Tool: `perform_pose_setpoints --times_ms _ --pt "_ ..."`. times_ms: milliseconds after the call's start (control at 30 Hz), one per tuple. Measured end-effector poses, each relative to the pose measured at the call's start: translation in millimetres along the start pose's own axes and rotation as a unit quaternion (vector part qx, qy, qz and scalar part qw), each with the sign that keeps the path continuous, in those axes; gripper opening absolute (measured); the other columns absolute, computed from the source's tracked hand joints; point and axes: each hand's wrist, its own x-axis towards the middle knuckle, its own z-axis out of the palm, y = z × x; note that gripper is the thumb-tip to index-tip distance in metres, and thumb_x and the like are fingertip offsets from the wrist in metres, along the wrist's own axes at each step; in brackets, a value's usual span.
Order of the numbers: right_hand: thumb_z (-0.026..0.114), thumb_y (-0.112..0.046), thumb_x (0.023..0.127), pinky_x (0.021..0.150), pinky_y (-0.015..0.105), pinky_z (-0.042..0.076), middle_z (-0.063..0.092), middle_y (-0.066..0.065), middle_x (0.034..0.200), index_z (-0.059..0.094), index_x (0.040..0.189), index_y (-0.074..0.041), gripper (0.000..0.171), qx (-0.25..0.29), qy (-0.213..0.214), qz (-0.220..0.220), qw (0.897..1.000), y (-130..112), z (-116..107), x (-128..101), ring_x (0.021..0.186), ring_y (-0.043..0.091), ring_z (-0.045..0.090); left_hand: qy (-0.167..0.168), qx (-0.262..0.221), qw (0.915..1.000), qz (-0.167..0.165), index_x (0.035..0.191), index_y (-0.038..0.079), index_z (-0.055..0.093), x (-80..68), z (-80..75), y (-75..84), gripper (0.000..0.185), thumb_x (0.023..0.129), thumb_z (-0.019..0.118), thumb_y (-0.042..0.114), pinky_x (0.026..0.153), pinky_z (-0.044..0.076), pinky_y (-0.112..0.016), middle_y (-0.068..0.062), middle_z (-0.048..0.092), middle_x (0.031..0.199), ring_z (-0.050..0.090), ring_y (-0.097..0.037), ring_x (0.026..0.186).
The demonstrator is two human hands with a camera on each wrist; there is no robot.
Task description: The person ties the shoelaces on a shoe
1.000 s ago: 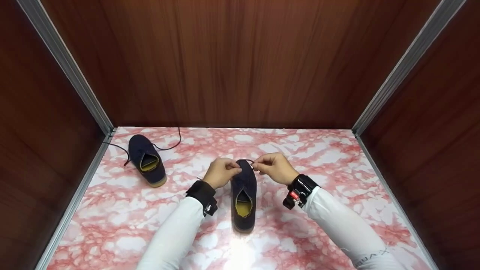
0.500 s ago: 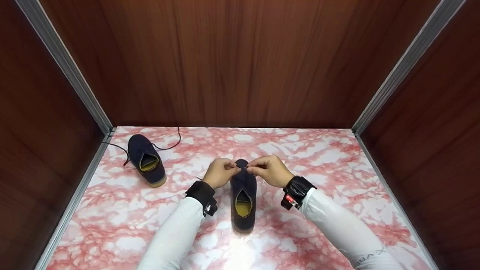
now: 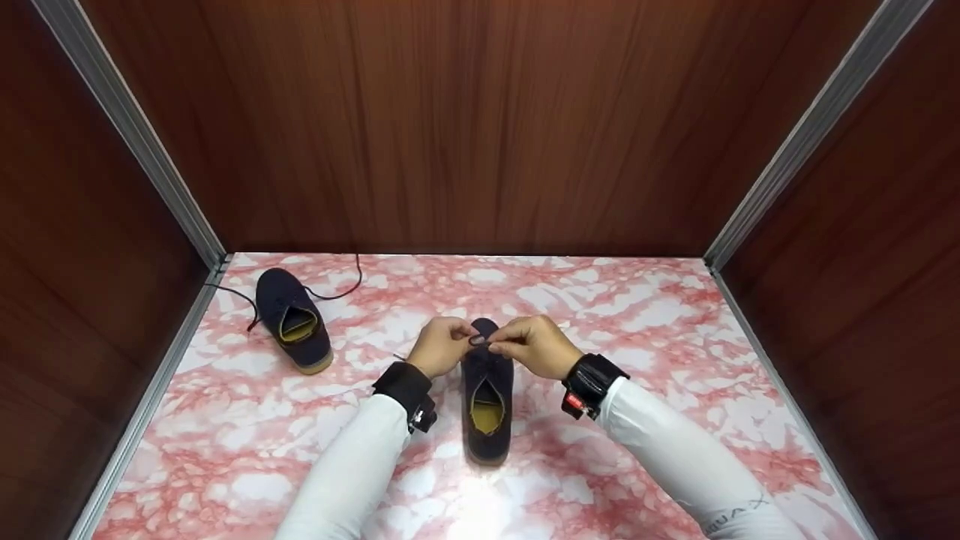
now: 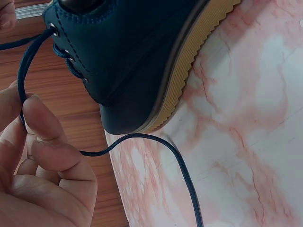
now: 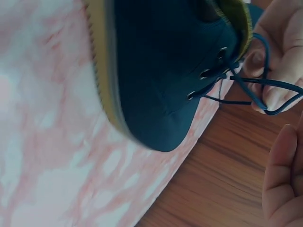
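Navy shoe, mid-bench, toe toward the back edge: your left hand and right hand each pinch its lace over the toe; likely limp and slippery, so grip near the eyelets.

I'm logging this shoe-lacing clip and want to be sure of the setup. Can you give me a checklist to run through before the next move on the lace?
1. Near shoe flat on the marble table: ok.
2. Left hand pinches the lace: ok.
3. Right hand has lace at its fingertips: ok; how firm the grip is, cannot tell.
4. Lace threaded through eyelets: ok.
5. Knot formed: cannot tell.
6. Other shoe apart from the hands: ok.
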Motion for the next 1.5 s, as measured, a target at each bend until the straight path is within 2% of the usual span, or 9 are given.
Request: perform_pose_setpoints --times_ms 200,467,767,900,1167,1300,1500 --pt "0.079 -0.011 0.092 0.068 0.022 0.052 0.078 0.005 0.084 0.083 0.099 -0.007 0.009 -0.084 -0.018 -0.061 0.994 5.8 2.4 -1.6 0.074 0.006 0.063 0.002 -0.001 1.0000 0.003 0.094 0.005 0.080 -1.1 -0.5 0.1 0.010 0.092 0.079 0.015 0.063 0.050 -0.018 -0.007 0.076 0.080 0.059 -0.003 0.065" --pt "0.080 -0.015 0.092 0.067 0.022 0.052 0.077 0.003 0.083 0.085 0.098 -0.012 0.008 -0.134 -0.038 -0.064 0.988 15.5 4.9 -5.4 0.073 0.009 0.065 -0.012 -0.023 0.9996 -0.006 0.095 0.003 0.079 -3.0 -1.4 -0.6 0.007 0.094 0.076 0.009 0.066 0.057 -0.020 -0.010 0.078 0.087 0.064 -0.004 0.070" --pt "0.081 -0.019 0.091 0.069 0.027 0.055 0.077 0.001 0.085 0.085 0.098 -0.016 0.008 -0.201 -0.039 -0.091 0.975 28.4 8.8 -12.4 0.076 0.012 0.068 -0.020 -0.009 0.9998 -0.003 0.094 0.004 0.078 -4.0 -1.6 -2.3 0.007 0.095 0.074 0.010 0.065 0.054 -0.019 -0.006 0.074 0.081 0.061 -0.004 0.066" --pt "0.081 -0.019 0.091 0.071 0.029 0.057 0.078 0.000 0.085 0.085 0.099 -0.016 0.009 -0.213 -0.033 -0.104 0.971 32.9 10.4 -14.8 0.077 0.012 0.069 -0.019 -0.003 0.9998 0.002 0.093 0.005 0.078 -4.9 -1.9 -2.9 0.007 0.095 0.073 0.009 0.064 0.052 -0.018 -0.004 0.072 0.079 0.060 -0.004 0.067" --pt "0.080 -0.015 0.092 0.077 0.031 0.060 0.080 0.005 0.097 0.082 0.109 -0.012 0.018 -0.165 -0.035 -0.050 0.984 35.1 3.4 -16.5 0.086 0.015 0.073 -0.015 -0.003 0.9998 0.014 0.092 0.004 0.078 -4.8 -3.0 -3.3 0.006 0.094 0.074 0.009 0.061 0.049 -0.017 0.002 0.064 0.072 0.056 -0.003 0.061" --pt "0.080 -0.009 0.091 0.080 0.034 0.062 0.081 0.008 0.098 0.081 0.107 -0.006 0.016 -0.148 -0.021 -0.025 0.988 39.6 -2.4 -17.3 0.089 0.019 0.075 -0.012 -0.001 0.9996 0.025 0.092 0.004 0.078 -5.5 -3.8 -4.1 0.007 0.093 0.075 0.010 0.060 0.049 -0.017 0.004 0.064 0.071 0.056 -0.003 0.059" --pt "0.079 -0.008 0.091 0.074 0.027 0.057 0.078 0.007 0.090 0.080 0.098 -0.005 0.007 -0.134 -0.019 0.020 0.991 46.3 -2.7 -19.6 0.081 0.015 0.070 -0.016 0.001 0.9997 0.018 0.092 0.004 0.077 -7.5 -4.8 -5.9 0.007 0.094 0.074 0.010 0.060 0.049 -0.018 0.003 0.067 0.072 0.057 -0.004 0.059"
